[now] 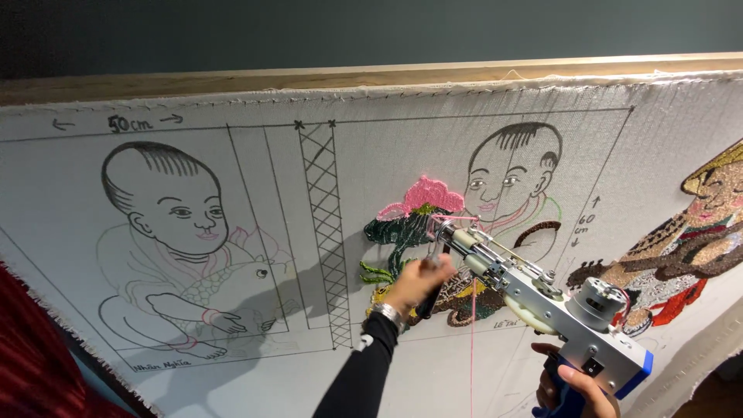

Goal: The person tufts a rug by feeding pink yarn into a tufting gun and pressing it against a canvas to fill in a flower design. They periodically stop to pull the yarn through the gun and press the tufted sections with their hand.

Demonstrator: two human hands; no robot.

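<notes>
A silver and blue tufting gun [534, 298] points up-left at a stretched white cloth [371, 155]. My right hand [569, 391] grips its blue rear handle at the bottom right. My left hand [418, 280], in a black sleeve with a metal wristband, holds the gun's dark front grip. The gun's needle tip [439, 228] touches the cloth just below a tufted pink flower [424, 195] and beside dark green tufted leaves [395, 240]. A pink yarn strand [472, 340] hangs down from the gun.
Drawn outlines of two children cover the cloth, one at the left [178, 248] and one behind the gun [515, 174]. A finished tufted figure in a hat [689, 240] fills the right edge. A wooden frame beam [371, 76] runs along the top. Red fabric [31, 356] sits lower left.
</notes>
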